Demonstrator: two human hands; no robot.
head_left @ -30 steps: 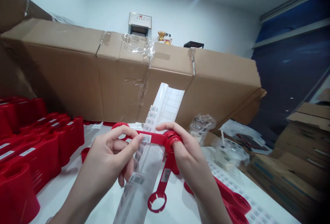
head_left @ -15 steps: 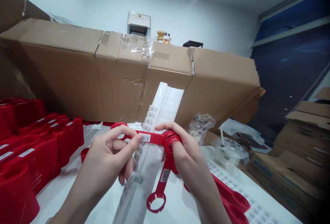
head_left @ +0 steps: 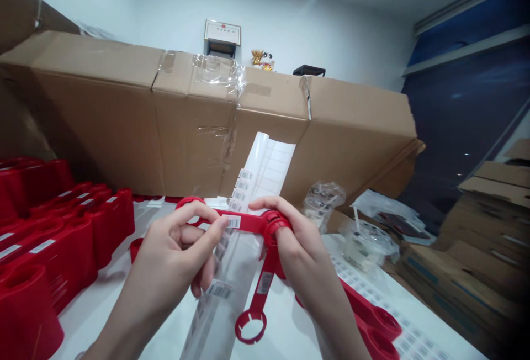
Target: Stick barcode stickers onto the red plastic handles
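Observation:
In the middle, my right hand [head_left: 296, 238] is closed on the ring end of a red plastic bar [head_left: 252, 223], which lies nearly level. My left hand [head_left: 186, 238] pinches the same bar further left, its thumb tip at the edge of a small white barcode label [head_left: 232, 221]. A round red end [head_left: 190, 201] shows behind my left fingers. Below my right hand hangs a second labelled red bar [head_left: 265, 282] with an open ring at its lower end. A loose-looking barcode label [head_left: 220, 289] sits below my left fingers, over a long label sheet [head_left: 271, 169], partly rolled.
Stacked red plastic pieces [head_left: 70, 255] with white labels crowd the table's left side. More red pieces [head_left: 375, 321] and a printed label sheet [head_left: 408, 343] lie right. Beyond are a lidded plastic cup [head_left: 364, 252] with a straw and a large cardboard box [head_left: 194, 111] along the back.

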